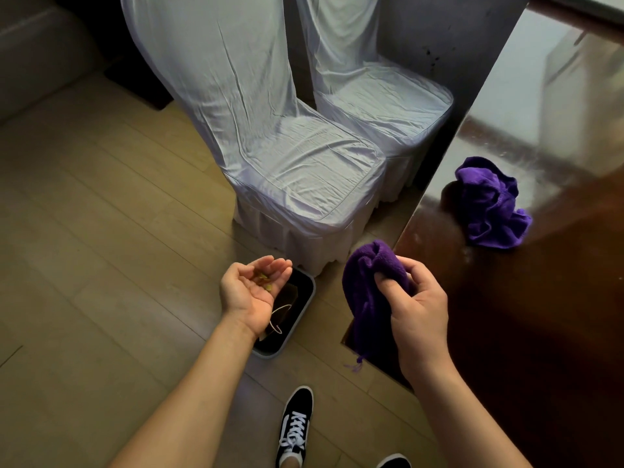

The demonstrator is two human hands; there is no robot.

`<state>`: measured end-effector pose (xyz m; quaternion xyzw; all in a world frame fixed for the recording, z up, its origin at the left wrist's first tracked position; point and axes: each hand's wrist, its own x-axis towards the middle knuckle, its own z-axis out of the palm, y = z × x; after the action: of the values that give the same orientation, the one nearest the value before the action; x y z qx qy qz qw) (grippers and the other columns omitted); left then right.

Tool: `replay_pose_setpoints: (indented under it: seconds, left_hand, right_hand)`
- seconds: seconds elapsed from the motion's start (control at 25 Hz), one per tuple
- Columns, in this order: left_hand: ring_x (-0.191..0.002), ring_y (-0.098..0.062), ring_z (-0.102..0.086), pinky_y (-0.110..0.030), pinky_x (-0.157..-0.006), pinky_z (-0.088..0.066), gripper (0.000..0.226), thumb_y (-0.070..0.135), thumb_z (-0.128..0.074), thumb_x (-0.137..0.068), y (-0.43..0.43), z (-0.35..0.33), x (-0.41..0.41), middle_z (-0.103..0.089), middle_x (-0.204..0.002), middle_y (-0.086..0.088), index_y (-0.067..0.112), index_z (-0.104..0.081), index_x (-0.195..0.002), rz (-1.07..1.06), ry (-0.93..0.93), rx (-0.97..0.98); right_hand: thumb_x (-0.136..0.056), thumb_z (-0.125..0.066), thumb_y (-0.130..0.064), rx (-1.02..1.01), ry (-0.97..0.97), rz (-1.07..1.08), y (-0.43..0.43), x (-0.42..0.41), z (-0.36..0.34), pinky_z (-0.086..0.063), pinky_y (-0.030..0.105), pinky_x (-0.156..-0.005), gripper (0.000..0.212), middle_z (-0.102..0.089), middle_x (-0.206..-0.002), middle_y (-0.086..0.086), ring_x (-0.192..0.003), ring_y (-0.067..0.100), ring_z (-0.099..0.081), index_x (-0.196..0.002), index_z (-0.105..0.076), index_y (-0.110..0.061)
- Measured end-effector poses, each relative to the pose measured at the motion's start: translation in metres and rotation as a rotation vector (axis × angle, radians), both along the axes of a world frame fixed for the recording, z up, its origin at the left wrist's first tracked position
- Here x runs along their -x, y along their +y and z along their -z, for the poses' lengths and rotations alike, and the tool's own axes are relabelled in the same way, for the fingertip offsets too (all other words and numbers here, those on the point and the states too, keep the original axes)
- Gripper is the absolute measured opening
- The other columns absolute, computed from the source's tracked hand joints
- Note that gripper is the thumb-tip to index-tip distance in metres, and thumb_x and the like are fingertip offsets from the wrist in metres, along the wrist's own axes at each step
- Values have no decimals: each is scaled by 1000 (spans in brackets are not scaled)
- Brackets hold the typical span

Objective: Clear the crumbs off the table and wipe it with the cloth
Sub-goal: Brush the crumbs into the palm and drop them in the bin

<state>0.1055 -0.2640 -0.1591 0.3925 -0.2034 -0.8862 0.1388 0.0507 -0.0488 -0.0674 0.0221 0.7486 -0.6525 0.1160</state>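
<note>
The left hand is held palm up and cupped over a small bin on the floor, with yellowish crumbs lying in the palm; a purple cloth is bunched in the grip of the right hand just beside the corner of the dark glossy bench; a second purple cloth is seen crumpled on the bench top; two chairs draped in pale covers are set along the bench edge; a dark shoe is visible on the wooden floor.
</note>
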Motion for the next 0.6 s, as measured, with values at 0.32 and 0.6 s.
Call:
replay_pose_setpoints:
  seconds: [0.32,0.6]
  left_hand:
    - [-84,-29,-65,-37,-78,-54,42,28,-36,-98,-39,49,0,-64,-81,-16,0,-66,-88,8,-316,162]
    - [-93,-27,-67,-38,-91,-52,47,27,-34,-98,-47,80,26,-71,-89,-16,3,-72,-86,117,-392,425]
  right_hand:
    - [-88,-69,-9,-38,-19,-122,-65,14,20,-58,58,-79,23,-75,-94,2,-89,26,-72,-101,-69,-29]
    - [-89,-69,-10,-69,-52,-166,-85,20,37,-58,56,-81,23,-73,-96,0,-92,24,-70,-102,-68,-28]
